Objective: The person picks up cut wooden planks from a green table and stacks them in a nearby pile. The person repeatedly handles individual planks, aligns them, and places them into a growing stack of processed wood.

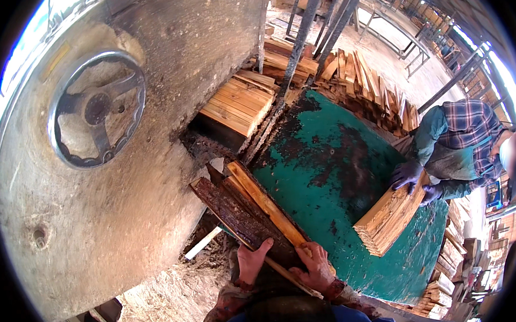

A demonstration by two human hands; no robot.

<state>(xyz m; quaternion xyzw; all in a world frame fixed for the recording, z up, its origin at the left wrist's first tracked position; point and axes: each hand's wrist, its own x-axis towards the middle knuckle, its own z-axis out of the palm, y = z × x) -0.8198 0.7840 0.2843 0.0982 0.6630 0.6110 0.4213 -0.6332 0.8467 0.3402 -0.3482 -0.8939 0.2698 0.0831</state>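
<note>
Green bench (303, 180) at 2 o'clock. Left hand (253, 261) pinches left edge of board stack (227, 212); right hand (315, 266) curls over yellowish board (267, 204), nearer bench. Stack extends toward 11 o'clock from hands, long axis 5-to-11.

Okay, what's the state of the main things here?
Left hand: gripping rough boards
Right hand: gripping the same boards
Rough boards: held side by side
Green tabletop: scuffed, blotched dark
Co-worker's gloved hands: holding plank bundle
Plank bundle: held at one end
Handwheel: mounted on tan panel
</note>
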